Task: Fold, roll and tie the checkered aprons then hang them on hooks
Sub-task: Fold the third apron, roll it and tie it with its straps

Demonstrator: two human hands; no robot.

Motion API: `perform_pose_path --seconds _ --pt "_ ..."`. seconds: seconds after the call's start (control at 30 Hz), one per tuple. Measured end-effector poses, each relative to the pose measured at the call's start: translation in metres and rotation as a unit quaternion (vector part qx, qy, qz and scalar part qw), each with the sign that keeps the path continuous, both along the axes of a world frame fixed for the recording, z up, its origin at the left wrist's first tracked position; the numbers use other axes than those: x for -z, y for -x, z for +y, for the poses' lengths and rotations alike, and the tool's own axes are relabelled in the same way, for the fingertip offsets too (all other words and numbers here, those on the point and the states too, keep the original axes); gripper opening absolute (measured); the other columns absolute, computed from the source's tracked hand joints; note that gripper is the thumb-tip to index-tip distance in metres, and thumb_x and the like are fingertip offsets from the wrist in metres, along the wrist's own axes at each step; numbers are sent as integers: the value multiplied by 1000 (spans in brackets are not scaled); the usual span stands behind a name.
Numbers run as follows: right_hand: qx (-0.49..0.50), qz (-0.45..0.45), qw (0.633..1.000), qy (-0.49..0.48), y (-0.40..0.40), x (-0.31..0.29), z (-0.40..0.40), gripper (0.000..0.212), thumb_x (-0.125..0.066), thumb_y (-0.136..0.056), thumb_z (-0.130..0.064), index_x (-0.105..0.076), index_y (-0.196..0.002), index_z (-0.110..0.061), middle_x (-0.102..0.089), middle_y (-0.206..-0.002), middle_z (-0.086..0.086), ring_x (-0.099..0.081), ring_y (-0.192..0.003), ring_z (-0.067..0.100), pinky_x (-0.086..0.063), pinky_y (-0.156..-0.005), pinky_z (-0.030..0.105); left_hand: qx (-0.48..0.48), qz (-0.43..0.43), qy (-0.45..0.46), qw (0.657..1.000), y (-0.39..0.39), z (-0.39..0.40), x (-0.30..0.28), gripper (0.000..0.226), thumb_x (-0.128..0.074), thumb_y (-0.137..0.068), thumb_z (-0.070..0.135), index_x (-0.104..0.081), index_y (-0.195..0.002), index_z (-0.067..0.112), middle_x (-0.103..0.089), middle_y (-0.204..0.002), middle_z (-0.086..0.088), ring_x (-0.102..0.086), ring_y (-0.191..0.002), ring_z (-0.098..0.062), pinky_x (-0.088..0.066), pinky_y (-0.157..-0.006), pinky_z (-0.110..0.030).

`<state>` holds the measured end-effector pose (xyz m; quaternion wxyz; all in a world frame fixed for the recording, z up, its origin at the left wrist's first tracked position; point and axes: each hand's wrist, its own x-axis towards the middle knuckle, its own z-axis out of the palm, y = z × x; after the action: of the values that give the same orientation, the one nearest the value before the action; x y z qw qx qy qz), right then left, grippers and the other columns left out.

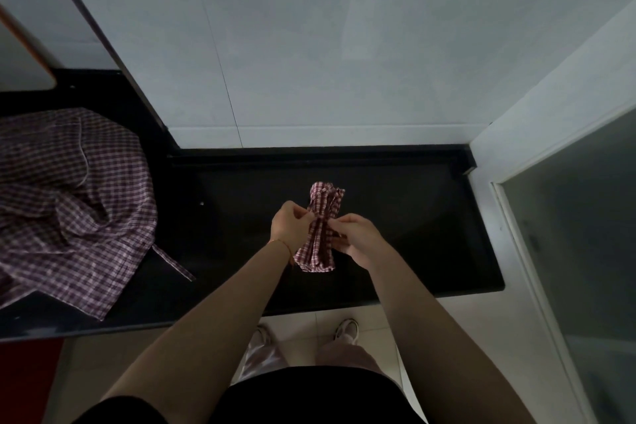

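Checkered aprons: one rolled apron (pixel 320 227) pinched by both hands' fingers (pixel 309 217), one loose apron (pixel 69 200).

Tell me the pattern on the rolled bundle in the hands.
Red-and-white check on the rolled apron, clearest in the head view.

We find no readable text, labels, brand marks, numbers or signs on any surface in view. The cloth carries only a checked pattern, and the wall tiles, dark counter and glass panel are unmarked.
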<state>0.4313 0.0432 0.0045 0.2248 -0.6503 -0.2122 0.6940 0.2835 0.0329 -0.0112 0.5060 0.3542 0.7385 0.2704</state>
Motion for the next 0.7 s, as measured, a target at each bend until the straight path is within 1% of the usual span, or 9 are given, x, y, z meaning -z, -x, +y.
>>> perform_pose_path --seconds 0.27,0.37,0.43,0.5,0.53,0.57,0.6,0.63,0.7 --pt "27 29 999 -25 8 -4 6 19 -59 -96 -3 -57 -115 2 -66 -115 17 -69 -102 27 -59 -85 40 7 9 21 1000 3 3 1 6 -65 -93 23 -60 -95 20 -61 -98 3 -57 -85 -8 -43 -66 -21" --pt "63 42 996 -41 11 0 3 11 -54 -97 2 -53 -108 -1 -65 -115 22 -70 -100 30 -59 -87 46 -54 -11 41 998 7 6 0 8 -64 -93 20 -60 -98 15 -63 -97 -1 -62 -86 -14 -52 -73 -28" --pt "135 54 989 -28 13 5 -1 16 -52 -97 6 -51 -110 -3 -64 -112 25 -72 -92 32 -61 -80 46 -128 -55 46 989 11 8 1 8 -65 -91 15 -61 -98 13 -67 -102 -6 -65 -90 -18 -56 -84 -36" --pt "175 66 982 -13 16 12 -5 25 -52 -96 9 -50 -118 -2 -63 -113 26 -73 -81 30 -62 -67 41 -177 -95 48 978 15 6 6 12 -61 -95 16 -64 -106 13 -70 -109 -5 -66 -91 -16 -55 -88 -35" --pt "177 70 982 -3 17 14 -8 28 -52 -96 9 -50 -122 -1 -63 -114 26 -73 -78 28 -61 -62 38 -153 -82 95 980 16 6 5 14 -55 -98 20 -64 -108 17 -70 -108 -1 -65 -89 -14 -52 -85 -33" --pt "180 74 981 10 18 16 -9 29 -53 -96 9 -52 -123 0 -64 -113 26 -74 -77 28 -60 -59 36 -64 12 103 993 15 -2 10 15 -51 -100 24 -64 -106 19 -69 -104 1 -63 -84 -13 -50 -82 -31" --pt "181 75 980 25 18 15 -8 28 -53 -96 8 -53 -123 1 -66 -111 26 -75 -78 30 -60 -58 36 -67 -4 98 993 17 0 9 15 -50 -100 25 -63 -102 18 -69 -101 0 -63 -83 -14 -51 -82 -32" --pt "171 69 982 35 17 13 -7 25 -52 -97 6 -54 -121 1 -67 -108 26 -75 -79 31 -60 -58 36 -106 -70 78 989 20 2 8 10 -54 -99 20 -62 -97 14 -70 -101 -4 -65 -84 -17 -54 -85 -35" --pt "101 24 994 38 13 9 -1 21 -51 -99 2 -55 -119 -2 -69 -104 24 -75 -78 30 -60 -57 37 -116 -92 75 986 23 4 3 4 -62 -91 5 -59 -91 8 -70 -106 -17 -68 -88 -23 -57 -89 -44"
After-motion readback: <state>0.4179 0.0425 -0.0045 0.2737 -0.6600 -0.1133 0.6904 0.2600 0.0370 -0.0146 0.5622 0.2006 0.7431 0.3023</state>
